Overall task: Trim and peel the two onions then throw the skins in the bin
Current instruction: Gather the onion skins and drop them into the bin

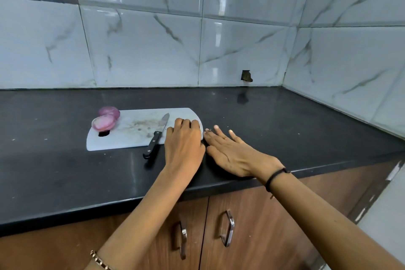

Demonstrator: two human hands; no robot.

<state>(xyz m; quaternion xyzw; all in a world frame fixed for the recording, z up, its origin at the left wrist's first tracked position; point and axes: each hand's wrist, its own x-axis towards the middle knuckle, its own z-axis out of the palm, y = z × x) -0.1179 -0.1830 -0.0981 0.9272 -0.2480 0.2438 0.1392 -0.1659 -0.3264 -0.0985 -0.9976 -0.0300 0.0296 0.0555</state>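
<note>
Closest in, two bare forearms reach over wooden cupboard doors (263,237) onto the black tabletop (54,171); the left wrist wears a chain bracelet (99,261). At the far left corner of the white cutting board (131,131) sit the two peeled onions. The rear onion (109,111) touches the front onion (103,123), which shows a pale trimmed face just above the board's hanging hole. A black-handled knife (156,136) lies next, blade on the board, handle overhanging its near edge onto the tabletop. The left hand (184,144) rests on the board's rounded right end, fingers bent down over it; I cannot tell whether they hold anything. Just beside it the right hand (232,152) lies flat on the tabletop, fingers straight and slightly spread, a small dark scrap (208,130) at its fingertips.
</note>
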